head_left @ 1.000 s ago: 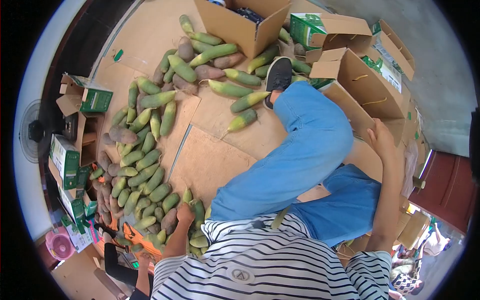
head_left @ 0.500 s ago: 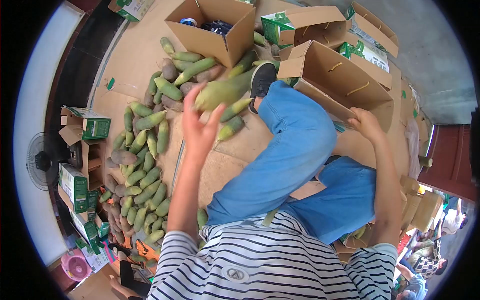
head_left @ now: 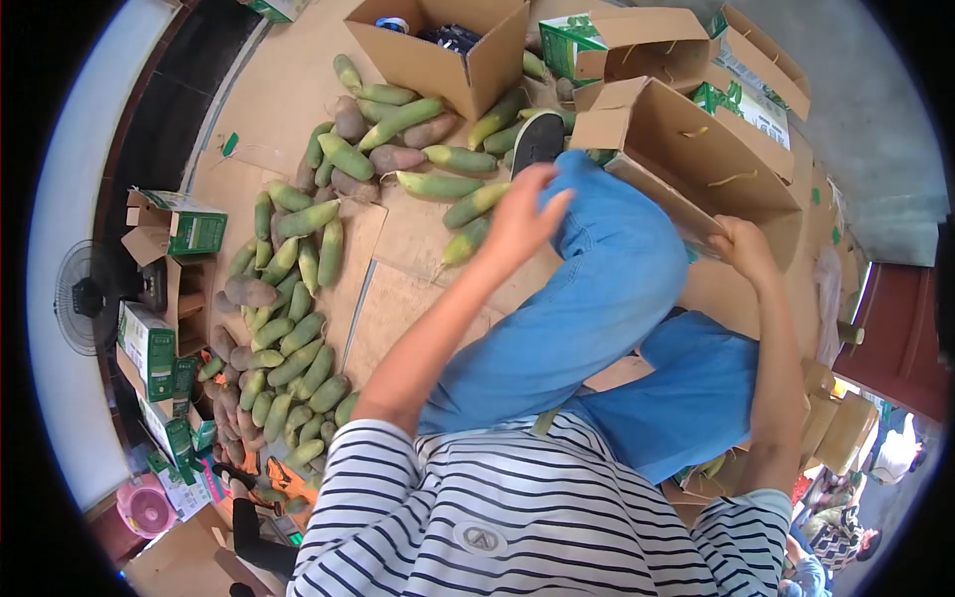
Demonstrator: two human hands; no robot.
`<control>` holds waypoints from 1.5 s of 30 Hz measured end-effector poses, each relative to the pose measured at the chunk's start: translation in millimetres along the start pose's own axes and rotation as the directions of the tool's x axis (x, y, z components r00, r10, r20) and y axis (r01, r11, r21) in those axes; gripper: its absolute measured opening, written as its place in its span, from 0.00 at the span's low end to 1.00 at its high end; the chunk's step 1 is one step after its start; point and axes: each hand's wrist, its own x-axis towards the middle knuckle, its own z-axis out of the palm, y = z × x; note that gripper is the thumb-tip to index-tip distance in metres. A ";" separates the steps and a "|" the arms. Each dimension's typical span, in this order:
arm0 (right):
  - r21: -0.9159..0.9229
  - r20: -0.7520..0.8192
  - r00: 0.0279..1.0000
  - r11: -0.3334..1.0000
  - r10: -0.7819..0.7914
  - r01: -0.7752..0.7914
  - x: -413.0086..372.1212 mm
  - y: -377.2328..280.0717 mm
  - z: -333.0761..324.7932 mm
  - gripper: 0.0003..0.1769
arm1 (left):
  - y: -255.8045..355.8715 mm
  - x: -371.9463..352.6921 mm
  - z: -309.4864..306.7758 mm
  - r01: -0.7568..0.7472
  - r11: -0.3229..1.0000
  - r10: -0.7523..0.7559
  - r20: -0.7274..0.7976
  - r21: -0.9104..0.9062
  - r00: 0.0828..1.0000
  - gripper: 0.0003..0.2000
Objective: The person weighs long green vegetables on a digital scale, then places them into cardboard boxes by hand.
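Note:
My left hand [head_left: 525, 214] hovers over my shin, just right of a few green radishes [head_left: 476, 206]. Its thumb stands apart from the other fingers, and I see nothing in it. My right hand [head_left: 746, 249] is closed on the near edge of an open cardboard box [head_left: 721, 164] with yellow cord handles. Part of that box's floor shows, and some of its inside is hidden by its walls. Beside my shoe lies another long green radish [head_left: 438, 185], flat on the cardboard sheet.
A large heap of green radishes [head_left: 298, 363] and reddish-brown roots [head_left: 251, 291] spreads to the left. Another open box [head_left: 487, 65] holds dark items at the top. Green printed cartons [head_left: 147, 348] and a fan [head_left: 85, 297] line the left wall. Other people [head_left: 841, 527] are at lower right.
My left hand has swung right toward my shin. A blurred green radish that was just beyond it now lies on the floor. My right hand keeps hold of the box edge.

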 end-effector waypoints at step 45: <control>0.208 0.044 0.996 0.974 0.077 -0.085 7.8 12.7 13.0 0.16 | -170.0 -359.0 -130.8 0.440 0.361 -0.758 -0.015 0.822 0.652 0.30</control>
